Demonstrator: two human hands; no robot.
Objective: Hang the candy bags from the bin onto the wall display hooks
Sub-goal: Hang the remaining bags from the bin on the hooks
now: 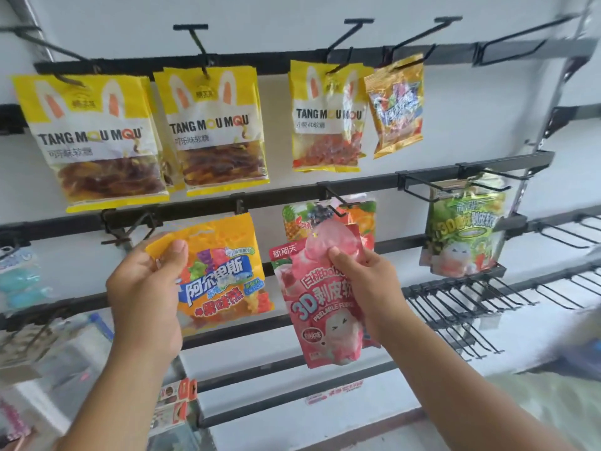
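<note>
Head view, wall display. The left hand (146, 288) grasped the orange candy bag (224, 271) at its upper left corner, thumb across the front, at about eight o'clock from the frame's centre; the right hand (364, 288) pinched the pink peach bag (325, 304) near its top edge, at about five o'clock, the bag dangling below the fingers; both bags were held just in front of the middle rail (276, 193), neither yet threaded on a hook. The pink bag's top lay just below a black hook (338, 200) that already carried a fruit-print bag (364, 216). Handling, as a judgement: the bags looked light, soft and crinkly, their film probably slick, their contents free to shift; the sealed header strip beside the hang hole seemed the stiffest place to grip, leaving the hole clear for the hook tip. Containers: the bin named in the task was not visible; the yellow rabbit-ear bags (97, 138) on the upper rail showed brown and red gummies through clear windows; a green bag (465, 229) hung at three o'clock; empty hooks (471, 304) stood at four o'clock.
</note>
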